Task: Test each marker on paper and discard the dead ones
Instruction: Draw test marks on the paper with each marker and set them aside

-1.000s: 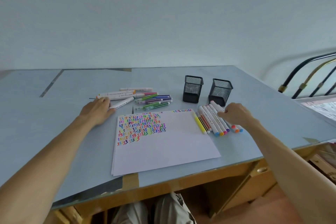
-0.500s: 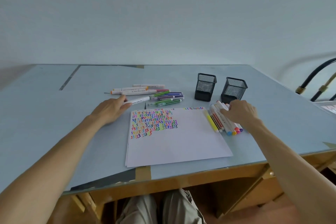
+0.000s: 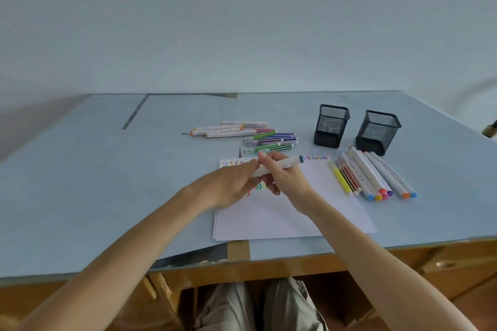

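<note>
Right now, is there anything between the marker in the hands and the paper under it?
Nothing visible lies between them. Both hands, left and right, hold the white marker just above the paper. The sheet below and right of the hands is bare, while the zigzags sit mostly under the hands.

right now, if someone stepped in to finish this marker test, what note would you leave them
Both hands hold one white marker over the paper: right hand grips the barrel, left hand pinches its near end.
Untested-looking pile lies behind the paper; a sorted row lies to its right.
Both mesh cups look empty.
Done: many colour squiggles on the sheet.
Left: uncap and test this marker, then the pile; bin any dead ones.
</note>
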